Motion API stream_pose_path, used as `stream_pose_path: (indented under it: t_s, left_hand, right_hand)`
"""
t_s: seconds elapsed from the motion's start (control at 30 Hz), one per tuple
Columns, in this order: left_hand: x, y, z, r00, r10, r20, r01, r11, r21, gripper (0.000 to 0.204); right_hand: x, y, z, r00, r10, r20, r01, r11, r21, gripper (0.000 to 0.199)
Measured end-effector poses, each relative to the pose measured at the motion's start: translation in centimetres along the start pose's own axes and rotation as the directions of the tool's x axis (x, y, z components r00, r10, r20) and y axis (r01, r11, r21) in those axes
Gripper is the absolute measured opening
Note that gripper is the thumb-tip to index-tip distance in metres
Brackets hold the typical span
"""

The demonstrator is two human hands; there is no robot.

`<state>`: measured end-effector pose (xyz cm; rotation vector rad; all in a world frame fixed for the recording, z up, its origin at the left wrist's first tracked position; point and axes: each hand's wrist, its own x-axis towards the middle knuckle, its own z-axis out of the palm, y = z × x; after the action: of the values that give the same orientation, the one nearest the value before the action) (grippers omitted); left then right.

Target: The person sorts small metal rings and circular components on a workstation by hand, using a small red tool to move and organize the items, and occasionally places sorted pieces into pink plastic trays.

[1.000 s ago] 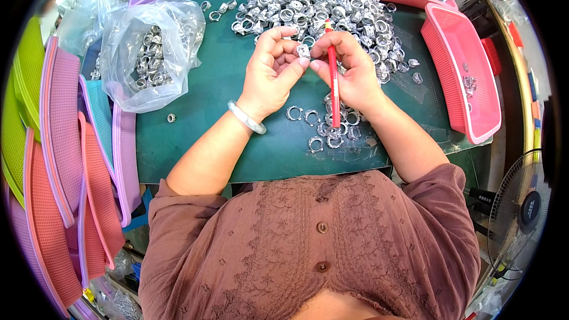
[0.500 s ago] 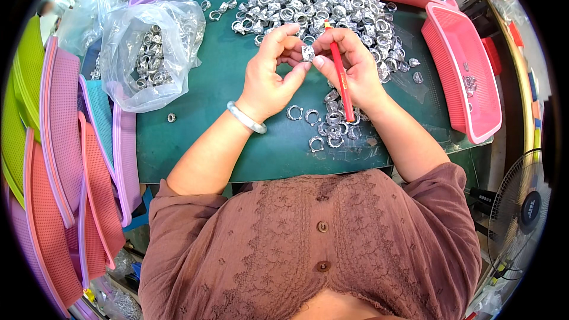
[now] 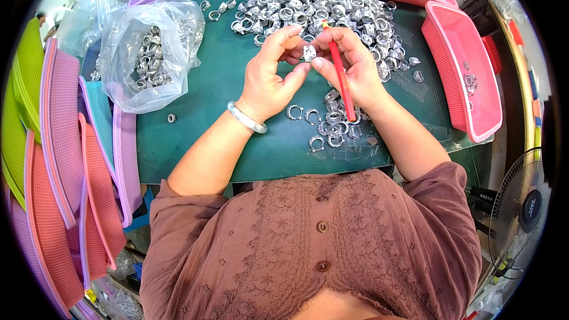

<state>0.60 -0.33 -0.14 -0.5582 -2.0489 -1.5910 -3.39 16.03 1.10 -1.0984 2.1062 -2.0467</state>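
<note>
over green table | left hand: pinching silver ring | right hand: same ring, red pencil

premises appear to be a production workshop. noted: a green table bearing a heap of silver-coloured rings, a clear bag holding more, a pink basket at the right, nested plastic baskets (several colours) at the left, and a fan.
</note>
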Motion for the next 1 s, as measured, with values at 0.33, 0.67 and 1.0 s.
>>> stream_pose_path:
  t_s: [0.33, 0.67, 1.0]
  left_hand:
    - [-0.16, -0.06, -0.14, 0.998, -0.024, 0.053, 0.023, 1.0, 0.015, 0.058]
    - [-0.19, -0.17, 0.05, 0.999, -0.051, 0.01, 0.051, 0.999, -0.007, 0.056]
    - [-0.18, 0.54, -0.47, 0.951, -0.28, 0.131, 0.305, 0.92, -0.247, 0.048]
  right_hand:
    - [0.0, 0.1, -0.05, 1.0, -0.015, 0.007, 0.015, 1.0, -0.017, 0.033]
    - [-0.01, 0.01, -0.06, 1.0, -0.002, 0.015, 0.002, 1.0, 0.002, 0.034]
    - [0.03, 0.11, -0.02, 1.0, 0.005, -0.007, -0.004, 0.999, 0.034, 0.035]
